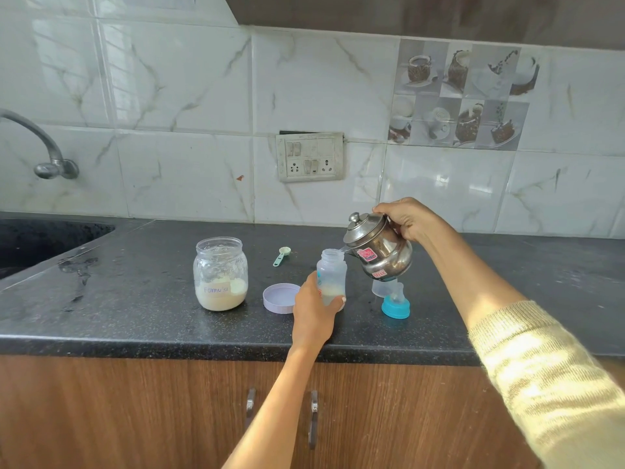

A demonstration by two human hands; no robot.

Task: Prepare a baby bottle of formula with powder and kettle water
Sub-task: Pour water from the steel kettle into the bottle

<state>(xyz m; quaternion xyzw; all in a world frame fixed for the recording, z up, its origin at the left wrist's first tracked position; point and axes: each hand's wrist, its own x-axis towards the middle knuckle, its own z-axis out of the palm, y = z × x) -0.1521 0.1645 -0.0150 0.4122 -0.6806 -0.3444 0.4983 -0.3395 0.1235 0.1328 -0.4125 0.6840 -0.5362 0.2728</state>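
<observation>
Tilting kettle (380, 250) in right grip (404, 218), spout at bottle (332, 277) rim, left grip (314, 308) clasping bottle, near counter (135, 299) edge

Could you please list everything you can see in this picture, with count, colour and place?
baby bottle: one, clear, powder at bottom, upright mid-counter
kettle: one, steel, tilted, spout at bottle mouth
formula jar: one, clear glass, open, left of bottle
jar lid: one, lilac, between jar and bottle
scoop: one, green, behind lid
teat ring: one, blue, right of bottle
clear cap: one, behind ring
tap: one, steel, far left
socket panel: one, white, wall
left hand: grips bottle
right hand: holds kettle
</observation>
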